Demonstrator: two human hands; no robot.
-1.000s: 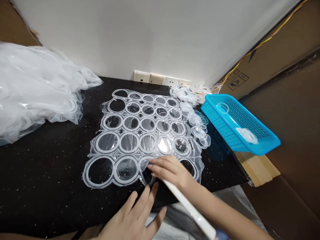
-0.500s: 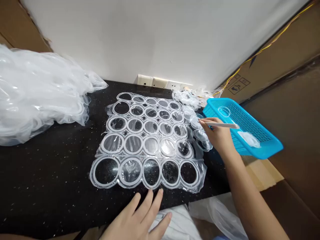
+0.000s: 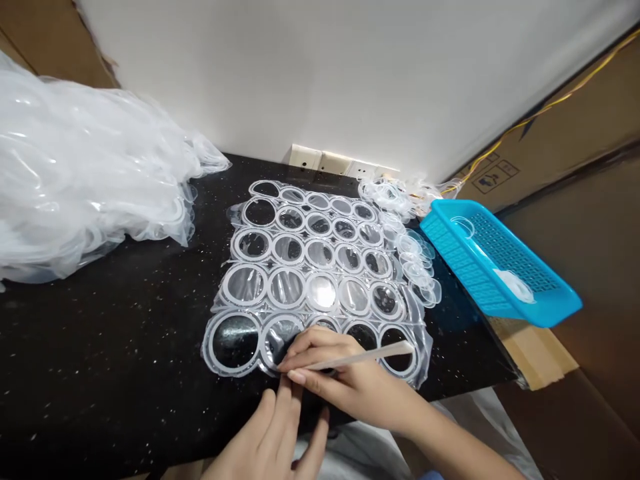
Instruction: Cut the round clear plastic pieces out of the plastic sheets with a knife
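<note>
A clear plastic sheet (image 3: pixel 310 267) moulded with rows of white-rimmed circles lies flat on the black speckled counter (image 3: pixel 100 347). My right hand (image 3: pixel 345 380) is closed round a thin white stick (image 3: pixel 370 355), whose tip meets the sheet at the second circle of the front row. My left hand (image 3: pixel 273 440) lies at the counter's front edge with its fingers stretched out, the fingertips touching the sheet's front border just under the stick's tip. To the right of the sheet lies a loose row of clear cut-out discs (image 3: pixel 417 263).
A blue plastic basket (image 3: pixel 450 257) with a few clear discs inside stands tilted at the right edge. A big heap of clear plastic sheets (image 3: pixel 85 193) fills the back left. More loose rings (image 3: pixel 390 193) lie near the wall sockets (image 3: pixel 340 162). Cardboard stands on the right.
My right hand has come back from the blue basket to the sheet's front row with the stick. My left hand has shifted a little forward to the sheet's border.
</note>
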